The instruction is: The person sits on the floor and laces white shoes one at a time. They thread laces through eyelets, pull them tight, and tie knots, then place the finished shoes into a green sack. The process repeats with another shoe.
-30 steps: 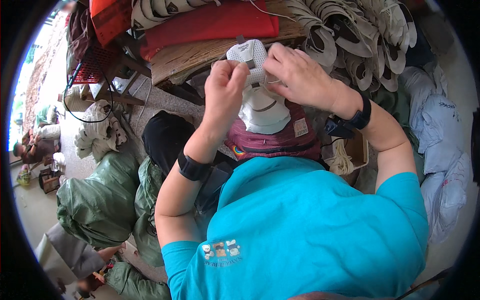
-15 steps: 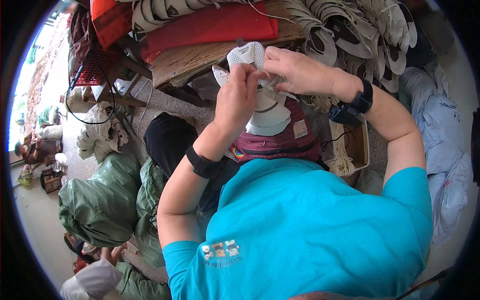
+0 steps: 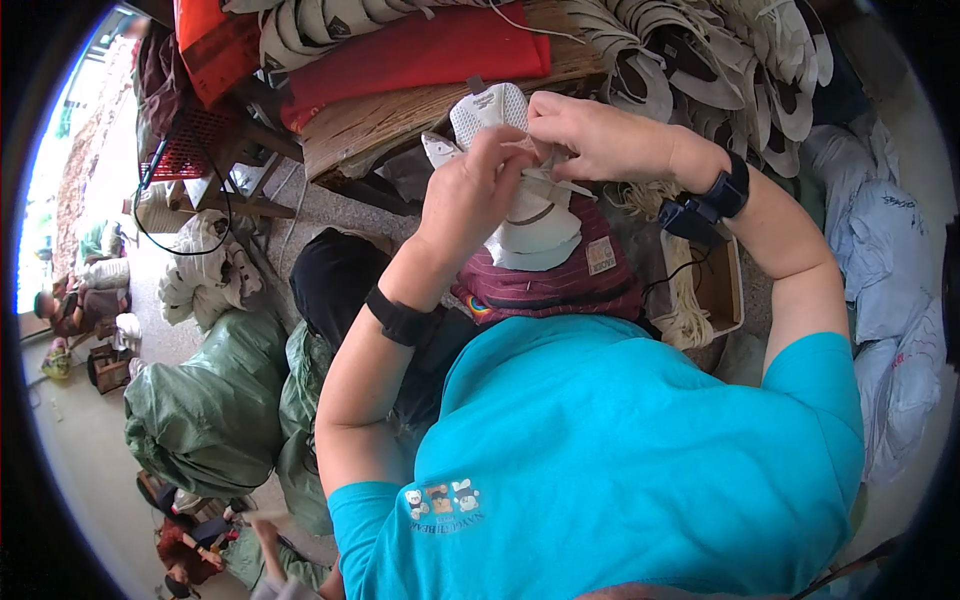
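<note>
A white shoe upper rests over my lap on a maroon striped cloth. Its mesh tongue, with a small dark loop at the tip, points away from me. My left hand is closed at the upper's left side, thumb and fingers pinched together near the base of the tongue. Close against it, from the right, my right hand also pinches with curled fingers. Whatever fine piece lies between the right fingertips is hidden by the fingers.
Beyond my hands is a wooden bench with red cloth and stacked shoe uppers. More uppers hang at the far right. Right of my lap, a box holds pale laces. Green sacks lie left; people sit beyond.
Both hands stay at the upper, shifting only slightly, with the left fingers lifting a little off the tongue. At the lower left, other people have moved.
</note>
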Demonstrator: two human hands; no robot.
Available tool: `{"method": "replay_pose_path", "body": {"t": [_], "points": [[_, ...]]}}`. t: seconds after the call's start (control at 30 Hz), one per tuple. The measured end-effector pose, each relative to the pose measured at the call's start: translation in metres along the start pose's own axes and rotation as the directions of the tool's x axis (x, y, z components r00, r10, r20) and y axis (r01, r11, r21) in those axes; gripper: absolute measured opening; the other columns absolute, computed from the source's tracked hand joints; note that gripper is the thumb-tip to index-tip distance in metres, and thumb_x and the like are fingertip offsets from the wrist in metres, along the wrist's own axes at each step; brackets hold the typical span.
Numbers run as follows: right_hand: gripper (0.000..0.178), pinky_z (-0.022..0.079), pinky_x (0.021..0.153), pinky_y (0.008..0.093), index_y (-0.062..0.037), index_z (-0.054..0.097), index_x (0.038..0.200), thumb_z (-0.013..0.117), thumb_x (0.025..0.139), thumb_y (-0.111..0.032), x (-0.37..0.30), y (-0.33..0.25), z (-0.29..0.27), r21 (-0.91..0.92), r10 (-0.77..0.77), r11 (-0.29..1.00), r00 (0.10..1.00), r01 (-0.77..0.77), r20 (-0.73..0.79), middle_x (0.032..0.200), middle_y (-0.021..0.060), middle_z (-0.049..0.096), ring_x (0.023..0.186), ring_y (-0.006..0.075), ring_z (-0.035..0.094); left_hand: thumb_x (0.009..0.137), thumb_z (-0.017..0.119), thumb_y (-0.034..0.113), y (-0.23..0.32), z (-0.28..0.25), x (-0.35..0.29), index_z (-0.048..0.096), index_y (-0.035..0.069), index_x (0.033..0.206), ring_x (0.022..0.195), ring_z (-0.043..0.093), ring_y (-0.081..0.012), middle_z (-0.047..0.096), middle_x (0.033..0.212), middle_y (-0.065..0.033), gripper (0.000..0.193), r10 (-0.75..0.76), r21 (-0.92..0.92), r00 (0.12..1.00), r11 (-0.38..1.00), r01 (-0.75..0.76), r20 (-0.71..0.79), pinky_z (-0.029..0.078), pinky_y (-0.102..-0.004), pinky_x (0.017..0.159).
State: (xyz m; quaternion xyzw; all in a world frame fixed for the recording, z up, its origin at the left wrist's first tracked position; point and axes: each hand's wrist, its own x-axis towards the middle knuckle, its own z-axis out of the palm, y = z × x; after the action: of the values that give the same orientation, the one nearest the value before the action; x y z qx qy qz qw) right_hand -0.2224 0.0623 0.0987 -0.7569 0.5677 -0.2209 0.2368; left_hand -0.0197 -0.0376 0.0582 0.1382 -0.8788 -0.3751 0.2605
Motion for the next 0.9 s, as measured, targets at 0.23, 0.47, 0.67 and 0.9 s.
{"method": "replay_pose_path", "body": {"t": [0.23, 0.47, 0.67, 0.9], "points": [[0.031, 0.050, 0.080, 0.0404, -0.0006, 0.056, 0.095, 0.079, 0.075, -0.001, 0.000, 0.002, 0.009, -0.033, -0.018, 0.999, 0.998, 0.016, -0.062, 0.100, 0.0105, 0.052, 0.094, 0.0293, 0.058, 0.097, 0.063, 0.016, -0.007, 0.000, -0.004, 0.056, 0.014, 0.118, 0.073, 0.073, -0.0274, 0.076, 0.088, -0.0039, 0.022, 0.169, 0.306, 0.985, 0.936, -0.172, 0.035, 0.056, -0.0395, 0.068], [0.035, 0.051, 0.081, 0.0389, -0.0018, 0.056, 0.099, 0.080, 0.074, -0.001, -0.005, 0.011, 0.022, -0.098, -0.155, 0.986, 0.967, 0.137, -0.205, 0.103, 0.0098, 0.053, 0.097, 0.0281, 0.059, 0.096, 0.064, 0.013, -0.005, 0.012, -0.006, 0.057, 0.011, 0.115, 0.079, 0.074, -0.0306, 0.076, 0.089, -0.0101, 0.020, 0.075, -0.008, 0.997, 0.997, -0.076, -0.022, 0.057, -0.0419, 0.068], [0.026, 0.051, 0.079, 0.0350, -0.0007, 0.059, 0.095, 0.079, 0.079, -0.002, -0.006, 0.015, 0.006, 0.138, -0.059, 0.988, 0.995, 0.070, -0.080, 0.106, 0.0082, 0.054, 0.094, 0.0228, 0.060, 0.093, 0.063, 0.010, 0.006, 0.006, 0.017, 0.052, 0.009, 0.120, 0.081, 0.073, -0.0360, 0.075, 0.091, -0.0111, 0.029, -0.104, 0.034, 0.989, 0.994, 0.101, 0.101, 0.057, -0.0446, 0.067], [0.024, 0.055, 0.084, 0.0351, 0.0004, 0.064, 0.102, 0.077, 0.081, -0.001, -0.010, 0.008, 0.012, 0.128, 0.016, 0.992, 0.993, -0.001, -0.114, 0.115, 0.0083, 0.056, 0.097, 0.0228, 0.064, 0.091, 0.067, 0.011, 0.004, -0.001, 0.045, 0.044, 0.004, 0.125, 0.091, 0.072, -0.0409, 0.072, 0.090, -0.0214, 0.042, -0.132, 0.218, 0.932, 0.974, 0.060, 0.336, 0.056, -0.0467, 0.076]]}}
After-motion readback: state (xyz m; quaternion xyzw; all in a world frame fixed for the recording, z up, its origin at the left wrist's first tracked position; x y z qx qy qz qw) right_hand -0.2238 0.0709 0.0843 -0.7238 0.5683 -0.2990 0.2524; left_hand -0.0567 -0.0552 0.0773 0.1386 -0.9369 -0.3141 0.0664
